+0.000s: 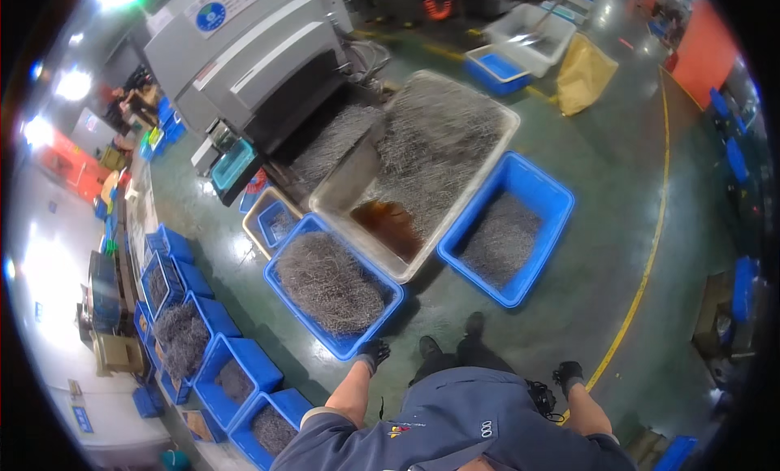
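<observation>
My left hand [374, 354], in a black glove, hangs beside the near corner of a blue bin [351, 347]. Its fingers look loose, and nothing shows in them; I cannot tell whether they touch the rim. A heap of thin grey metal pieces [329, 282] fills that bin. Off to my right side, my right hand [568, 374], also black-gloved, has its fingers partly bent and apart, with nothing visible in it. Ahead stands a large pale tub [505, 138] of similar metal pieces, with brown liquid [388, 227] at its near end.
Right of the tub sits another blue bin [561, 215], partly filled. A grey machine [244, 56] stands behind, its chute holding metal pieces [337, 138]. Several blue bins [213, 315] line the left. A yellow floor line [656, 251] curves along the right, near a tan sack [585, 73].
</observation>
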`<state>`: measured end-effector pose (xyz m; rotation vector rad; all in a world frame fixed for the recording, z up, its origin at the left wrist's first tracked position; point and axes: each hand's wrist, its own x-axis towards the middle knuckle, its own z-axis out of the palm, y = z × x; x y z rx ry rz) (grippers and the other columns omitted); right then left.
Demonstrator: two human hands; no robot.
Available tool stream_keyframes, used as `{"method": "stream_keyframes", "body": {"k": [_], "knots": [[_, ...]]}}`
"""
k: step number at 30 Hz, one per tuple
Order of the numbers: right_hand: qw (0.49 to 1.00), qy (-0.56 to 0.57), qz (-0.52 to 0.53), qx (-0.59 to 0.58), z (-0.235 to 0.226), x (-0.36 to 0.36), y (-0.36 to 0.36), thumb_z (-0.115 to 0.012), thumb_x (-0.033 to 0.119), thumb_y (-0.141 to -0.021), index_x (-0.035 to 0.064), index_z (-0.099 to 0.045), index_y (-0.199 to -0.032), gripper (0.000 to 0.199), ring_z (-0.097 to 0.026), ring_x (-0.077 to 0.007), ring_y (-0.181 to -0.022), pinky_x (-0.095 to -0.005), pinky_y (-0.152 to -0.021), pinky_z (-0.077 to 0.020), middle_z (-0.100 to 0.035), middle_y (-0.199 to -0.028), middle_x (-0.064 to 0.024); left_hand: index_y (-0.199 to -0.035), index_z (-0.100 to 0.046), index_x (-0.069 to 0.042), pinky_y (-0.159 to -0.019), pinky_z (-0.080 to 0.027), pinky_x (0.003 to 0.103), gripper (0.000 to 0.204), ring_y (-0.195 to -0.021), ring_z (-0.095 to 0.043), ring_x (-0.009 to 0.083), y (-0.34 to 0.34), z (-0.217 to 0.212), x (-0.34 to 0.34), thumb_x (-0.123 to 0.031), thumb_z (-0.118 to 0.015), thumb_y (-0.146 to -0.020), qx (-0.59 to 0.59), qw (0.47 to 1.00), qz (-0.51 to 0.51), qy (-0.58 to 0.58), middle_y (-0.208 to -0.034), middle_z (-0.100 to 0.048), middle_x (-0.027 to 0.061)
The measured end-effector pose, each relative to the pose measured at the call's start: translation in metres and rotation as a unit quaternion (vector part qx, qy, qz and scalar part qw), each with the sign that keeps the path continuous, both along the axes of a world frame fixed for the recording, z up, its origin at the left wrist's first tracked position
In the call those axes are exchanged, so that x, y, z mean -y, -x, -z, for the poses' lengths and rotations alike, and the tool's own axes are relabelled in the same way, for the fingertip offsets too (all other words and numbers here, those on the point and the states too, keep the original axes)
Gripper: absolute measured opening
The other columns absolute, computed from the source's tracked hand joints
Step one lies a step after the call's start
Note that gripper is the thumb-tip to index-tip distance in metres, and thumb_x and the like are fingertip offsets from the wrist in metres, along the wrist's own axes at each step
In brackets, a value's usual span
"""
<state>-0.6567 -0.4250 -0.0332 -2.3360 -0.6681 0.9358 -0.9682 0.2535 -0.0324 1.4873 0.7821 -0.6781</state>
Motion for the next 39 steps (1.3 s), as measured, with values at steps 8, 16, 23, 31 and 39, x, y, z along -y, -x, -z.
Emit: {"method": "stream_keyframes", "body": {"k": [8, 16, 23, 31, 39], "knots": [[0.884, 0.399, -0.236, 0.054, -0.053, 0.019, 0.032, -0.055, 0.042, -0.076, 0.0150, -0.064, -0.100, 0.037, -0.063, -0.0294, -0.088, -0.0385, -0.074, -0.0490, -0.065, -0.094, -0.0106, -0.123, -0.041, 0.000, -0.094, -0.040, 0.045, 0.043, -0.114, -0.045, 0.0364, -0.137, -0.065, 0.046, -0.030, -0.038, -0.092, -0.026, 0.861, -0.468, 0.199, -0.124, -0.045, 0.0251], [0.930, 0.205, 0.196, -0.234, -0.009, 0.119, -0.077, -0.045, 0.042, -0.086, 0.0099, -0.049, -0.120, 0.047, -0.064, -0.0233, -0.084, -0.0379, -0.070, -0.0497, -0.061, -0.102, -0.0107, -0.105, -0.049, -0.007, -0.075, -0.049, 0.041, 0.026, -0.091, -0.057, 0.0282, -0.231, -0.074, 0.142, -0.030, -0.046, -0.091, -0.067, 0.880, -0.443, 0.157, -0.101, -0.058, 0.0142], [0.966, 0.072, 0.192, -0.157, 0.130, 0.216, -0.210, -0.042, 0.042, -0.089, 0.0112, -0.054, -0.111, 0.040, -0.063, -0.0221, -0.077, -0.0356, -0.061, -0.0487, -0.064, -0.091, -0.0092, -0.106, -0.052, -0.005, -0.077, -0.050, 0.041, 0.030, -0.093, -0.057, 0.0298, -0.297, -0.090, 0.201, -0.030, -0.049, -0.090, 0.028, 0.832, -0.503, 0.234, -0.101, -0.058, 0.0158], [0.985, 0.172, -0.001, -0.029, 0.051, 0.098, -0.249, -0.041, 0.036, -0.090, 0.0122, -0.062, -0.103, 0.034, -0.063, -0.0242, -0.085, -0.0383, -0.066, -0.0496, -0.065, -0.095, -0.0108, -0.114, -0.050, -0.002, -0.075, -0.052, 0.038, 0.038, -0.090, -0.060, 0.0293, -0.268, -0.108, 0.212, -0.032, -0.047, -0.091, 0.036, 0.846, -0.519, 0.119, -0.104, -0.060, 0.0175], [0.809, 0.369, -0.394, 0.234, -0.066, 0.049, -0.226, -0.046, 0.035, -0.087, 0.0094, -0.065, -0.093, 0.033, -0.064, -0.0233, -0.077, -0.0377, -0.063, -0.0496, -0.066, -0.086, -0.0106, -0.096, -0.055, -0.005, -0.065, -0.053, 0.034, 0.026, -0.075, -0.062, 0.0231, -0.202, -0.077, 0.202, -0.030, -0.050, -0.089, -0.031, 0.823, -0.554, 0.126, -0.088, -0.063, 0.0115]]}}
